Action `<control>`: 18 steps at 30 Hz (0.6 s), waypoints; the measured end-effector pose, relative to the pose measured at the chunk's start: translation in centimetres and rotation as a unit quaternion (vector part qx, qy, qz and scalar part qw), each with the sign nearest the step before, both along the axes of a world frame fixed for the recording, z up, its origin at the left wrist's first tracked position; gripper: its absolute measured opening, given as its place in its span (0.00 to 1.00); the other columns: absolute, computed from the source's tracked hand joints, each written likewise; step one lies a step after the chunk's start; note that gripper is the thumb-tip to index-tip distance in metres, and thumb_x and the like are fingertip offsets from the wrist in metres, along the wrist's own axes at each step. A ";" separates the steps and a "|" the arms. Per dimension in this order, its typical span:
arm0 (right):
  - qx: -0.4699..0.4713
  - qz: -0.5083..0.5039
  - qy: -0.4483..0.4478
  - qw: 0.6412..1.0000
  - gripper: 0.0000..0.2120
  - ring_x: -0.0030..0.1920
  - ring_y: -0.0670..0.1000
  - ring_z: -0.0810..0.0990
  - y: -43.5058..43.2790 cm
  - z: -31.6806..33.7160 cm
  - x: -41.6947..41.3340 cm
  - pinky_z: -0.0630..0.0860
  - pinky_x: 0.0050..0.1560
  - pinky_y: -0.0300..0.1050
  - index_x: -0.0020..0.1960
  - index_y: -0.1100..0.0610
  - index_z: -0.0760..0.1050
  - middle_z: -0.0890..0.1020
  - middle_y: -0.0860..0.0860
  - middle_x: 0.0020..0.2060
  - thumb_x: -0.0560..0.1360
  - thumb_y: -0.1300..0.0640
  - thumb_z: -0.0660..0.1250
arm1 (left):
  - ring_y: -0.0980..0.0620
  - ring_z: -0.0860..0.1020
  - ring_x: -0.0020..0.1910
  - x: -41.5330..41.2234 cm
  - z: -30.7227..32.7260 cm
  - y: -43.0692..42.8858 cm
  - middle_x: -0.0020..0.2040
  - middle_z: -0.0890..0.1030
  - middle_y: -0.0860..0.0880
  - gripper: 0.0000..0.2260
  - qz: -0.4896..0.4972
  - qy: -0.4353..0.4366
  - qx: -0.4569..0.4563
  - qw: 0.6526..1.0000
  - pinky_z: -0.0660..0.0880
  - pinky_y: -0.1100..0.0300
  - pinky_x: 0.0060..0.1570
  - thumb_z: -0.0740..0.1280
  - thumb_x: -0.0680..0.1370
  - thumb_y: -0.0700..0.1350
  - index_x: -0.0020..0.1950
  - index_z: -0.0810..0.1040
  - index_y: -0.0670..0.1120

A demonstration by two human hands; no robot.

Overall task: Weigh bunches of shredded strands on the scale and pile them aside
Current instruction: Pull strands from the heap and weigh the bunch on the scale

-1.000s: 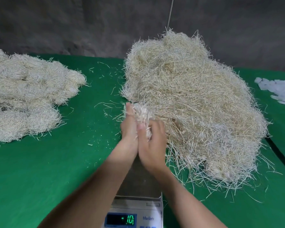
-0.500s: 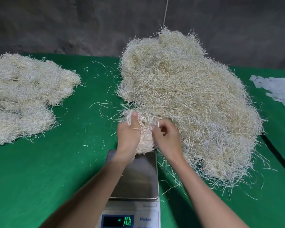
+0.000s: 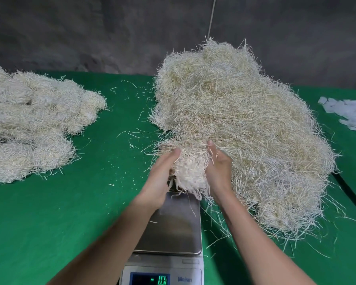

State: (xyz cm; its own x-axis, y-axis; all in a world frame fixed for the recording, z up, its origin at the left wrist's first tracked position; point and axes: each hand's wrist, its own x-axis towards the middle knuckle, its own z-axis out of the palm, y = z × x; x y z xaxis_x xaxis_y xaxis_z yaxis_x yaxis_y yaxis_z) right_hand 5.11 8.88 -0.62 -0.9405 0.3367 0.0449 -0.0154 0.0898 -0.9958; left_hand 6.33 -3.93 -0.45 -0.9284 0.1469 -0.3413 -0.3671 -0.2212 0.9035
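Note:
A pale bunch of shredded strands (image 3: 190, 169) hangs between my two hands just above the far edge of the scale (image 3: 173, 227). My left hand (image 3: 160, 177) cups its left side with the thumb on top. My right hand (image 3: 219, 171) holds its right side, fingers curled round it. The scale's steel pan is bare apart from a few stray strands, and its display (image 3: 150, 279) glows green. A big loose heap of strands (image 3: 245, 128) lies to the right. The pile of weighed bunches (image 3: 35, 124) sits at the far left.
Green cloth covers the table (image 3: 49, 223), with loose strands scattered between the heaps. White paper pieces (image 3: 349, 114) lie at the right edge. A dark wall stands behind the table.
My hands have spread apart and the bunch between them has grown fuller and come down toward the scale's far edge. The view has shifted slightly.

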 end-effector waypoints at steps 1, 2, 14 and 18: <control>0.031 -0.015 0.022 0.999 0.15 0.23 0.42 0.65 -0.4 -0.2 0.1 0.62 0.24 0.36 0.48 0.56 0.77 0.74 0.52 0.29 0.80 0.49 0.57 | 0.50 0.74 0.63 0.7 -0.3 0.6 0.63 0.78 0.53 0.28 -0.005 -0.019 0.013 1.000 0.62 0.43 0.67 0.63 0.70 0.69 0.64 0.75 0.56; 0.083 -0.003 0.048 0.995 0.15 0.28 0.43 0.69 -1.3 -0.6 0.8 0.66 0.29 0.37 0.50 0.56 0.76 0.76 0.52 0.35 0.81 0.48 0.55 | 0.49 0.77 0.60 0.9 -0.5 1.1 0.60 0.80 0.51 0.27 -0.004 -0.035 0.025 0.999 0.66 0.45 0.65 0.62 0.70 0.70 0.62 0.78 0.56; 0.161 0.052 0.005 0.986 0.13 0.34 0.47 0.69 -6.1 -1.6 3.1 0.68 0.36 0.41 0.48 0.63 0.76 0.74 0.52 0.34 0.81 0.57 0.55 | 0.60 0.69 0.21 -0.3 -1.3 0.8 0.25 0.72 0.51 0.16 0.243 0.111 -0.165 0.949 0.67 0.67 0.24 0.60 0.81 0.44 0.34 0.73 0.43; 0.159 0.054 0.028 0.985 0.15 0.34 0.51 0.71 -5.5 -1.2 2.1 0.68 0.39 0.51 0.44 0.58 0.73 0.74 0.52 0.33 0.82 0.53 0.52 | 0.55 0.68 0.28 -0.2 -2.1 1.0 0.31 0.69 0.50 0.16 0.222 0.046 -0.213 0.950 0.68 0.60 0.33 0.55 0.82 0.42 0.34 0.68 0.45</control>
State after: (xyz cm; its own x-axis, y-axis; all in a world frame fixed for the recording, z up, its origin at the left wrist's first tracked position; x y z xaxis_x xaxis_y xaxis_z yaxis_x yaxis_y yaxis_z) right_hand 7.17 3.35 -1.80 -0.9633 0.1951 0.1846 -0.0962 0.3915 -0.9152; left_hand 6.18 -2.93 -2.60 -0.8955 -0.3998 -0.1956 -0.2372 0.0570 0.9698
